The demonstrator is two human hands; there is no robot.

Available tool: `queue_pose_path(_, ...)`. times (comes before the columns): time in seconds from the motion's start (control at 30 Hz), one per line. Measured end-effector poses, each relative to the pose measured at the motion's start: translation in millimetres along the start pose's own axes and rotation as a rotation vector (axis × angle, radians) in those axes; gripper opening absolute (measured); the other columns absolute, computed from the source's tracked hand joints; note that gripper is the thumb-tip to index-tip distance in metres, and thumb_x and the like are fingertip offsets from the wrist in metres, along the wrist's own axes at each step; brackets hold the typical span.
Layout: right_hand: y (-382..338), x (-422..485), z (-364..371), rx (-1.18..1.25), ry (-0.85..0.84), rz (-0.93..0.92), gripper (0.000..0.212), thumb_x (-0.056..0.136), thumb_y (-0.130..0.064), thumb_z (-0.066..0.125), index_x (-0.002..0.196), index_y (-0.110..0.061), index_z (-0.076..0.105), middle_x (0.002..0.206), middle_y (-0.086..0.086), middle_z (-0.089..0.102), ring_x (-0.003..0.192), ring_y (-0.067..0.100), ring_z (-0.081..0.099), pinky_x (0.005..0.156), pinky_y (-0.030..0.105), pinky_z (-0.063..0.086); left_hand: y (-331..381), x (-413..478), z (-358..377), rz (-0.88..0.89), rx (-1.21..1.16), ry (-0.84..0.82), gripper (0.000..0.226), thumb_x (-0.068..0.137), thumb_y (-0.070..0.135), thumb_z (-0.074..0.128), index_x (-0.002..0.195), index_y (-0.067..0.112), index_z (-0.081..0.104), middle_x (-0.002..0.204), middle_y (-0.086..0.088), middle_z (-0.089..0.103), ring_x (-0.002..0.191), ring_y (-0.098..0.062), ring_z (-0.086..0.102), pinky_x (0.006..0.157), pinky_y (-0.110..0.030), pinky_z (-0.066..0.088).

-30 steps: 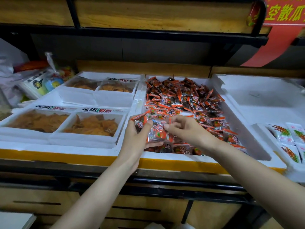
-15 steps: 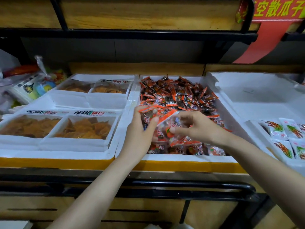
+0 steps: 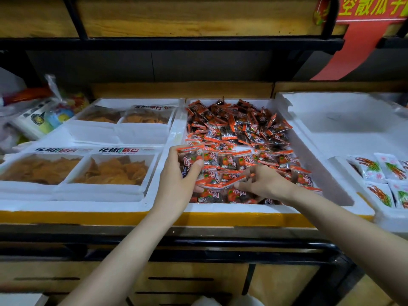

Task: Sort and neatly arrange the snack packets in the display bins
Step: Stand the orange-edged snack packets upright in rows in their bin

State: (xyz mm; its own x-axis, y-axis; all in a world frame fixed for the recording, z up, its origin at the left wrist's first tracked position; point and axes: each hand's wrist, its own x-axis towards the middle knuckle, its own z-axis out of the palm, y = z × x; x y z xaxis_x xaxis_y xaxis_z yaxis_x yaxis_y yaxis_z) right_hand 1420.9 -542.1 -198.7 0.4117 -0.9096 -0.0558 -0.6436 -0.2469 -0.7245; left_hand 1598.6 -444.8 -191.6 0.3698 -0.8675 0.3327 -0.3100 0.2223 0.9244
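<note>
A white foam bin [image 3: 313, 160] in the middle holds several small orange-and-black snack packets [image 3: 238, 131], loose at the back and in tidy rows at the front. My left hand [image 3: 176, 184] grips a small stack of these packets [image 3: 189, 157] upright at the bin's front left. My right hand [image 3: 265, 184] reaches into the front rows and pinches the edge of one packet [image 3: 220, 183] lying there.
Left foam bin [image 3: 110, 195] holds clear trays of orange chips. A white foam bin [image 3: 344, 129] stands at the right, with white-and-green packets [image 3: 379, 171] in a small tray beside it. Bagged goods [image 3: 44, 118] lie far left. A black rail [image 3: 198, 241] runs below the yellow-edged shelf.
My right hand has moved down from the stack in my left hand to the front rows. My left hand has risen a little with its stack. The camera has shifted.
</note>
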Motion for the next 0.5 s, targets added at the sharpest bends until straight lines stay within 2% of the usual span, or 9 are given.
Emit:
queue_pose_path(0.07, 1.0, 0.7, 1.3, -0.005, 0.008, -0.023, 0.036, 0.086, -0.023, 0.068, 0.113, -0.005, 0.053, 0.07, 0.004, 0.057, 0.066, 0.017, 0.063, 0.051, 0.023, 0.056, 2.4, -3.1, 1.3, -0.026, -0.004, -0.015, 0.028, 0.094, 0.027, 0.057, 0.116, 0.029, 0.041, 0.101, 0.018, 0.059, 0.06, -0.017, 0.07, 0.059, -0.026, 0.058)
queue_pose_path(0.13, 3.5, 0.8, 1.7, -0.041, 0.028, -0.045, 0.037, 0.085, -0.024, 0.068, 0.114, -0.006, 0.053, 0.07, 0.004, 0.059, 0.069, 0.02, 0.066, 0.059, 0.028, 0.058, 3.6, -4.9, 3.2, -0.044, -0.042, -0.024, 0.031, 0.093, 0.025, 0.059, 0.118, 0.027, 0.042, 0.103, 0.018, 0.058, 0.06, -0.017, 0.07, 0.059, -0.027, 0.059)
queue_pose_path(0.27, 10.4, 3.5, 1.7, -0.063, 0.062, -0.089, 0.033, 0.086, -0.026, 0.067, 0.111, -0.008, 0.054, 0.074, 0.008, 0.06, 0.058, 0.003, 0.061, 0.054, 0.017, 0.052, 4.2, -7.2, 5.8, -0.114, -0.129, -0.079, 0.029, 0.096, 0.02, 0.055, 0.124, 0.019, 0.047, 0.118, 0.005, 0.058, 0.07, -0.01, 0.071, 0.072, -0.046, 0.06)
queue_pose_path(0.4, 14.0, 1.6, 4.3, -0.228, 0.034, -0.142, 0.035, 0.088, -0.034, 0.063, 0.114, -0.013, 0.052, 0.089, 0.004, 0.061, 0.07, 0.004, 0.053, 0.052, 0.011, 0.039, 4.4, -9.1, 6.3, -0.144, -0.169, -0.159, 0.031, 0.096, 0.012, 0.055, 0.125, 0.019, 0.052, 0.122, 0.002, 0.059, 0.082, -0.012, 0.071, 0.068, -0.038, 0.061)
queue_pose_path(0.5, 14.6, -2.2, 5.8, -0.3, 0.047, -0.209, 0.037, 0.089, -0.037, 0.061, 0.117, -0.015, 0.053, 0.088, -0.004, 0.058, 0.073, 0.002, 0.052, 0.055, 0.011, 0.035, 2.4, -10.9, 6.2, -0.145, -0.141, -0.182, 0.041, 0.091, 0.015, 0.062, 0.131, 0.021, 0.052, 0.129, 0.002, 0.056, 0.077, -0.007, 0.071, 0.067, -0.037, 0.061)
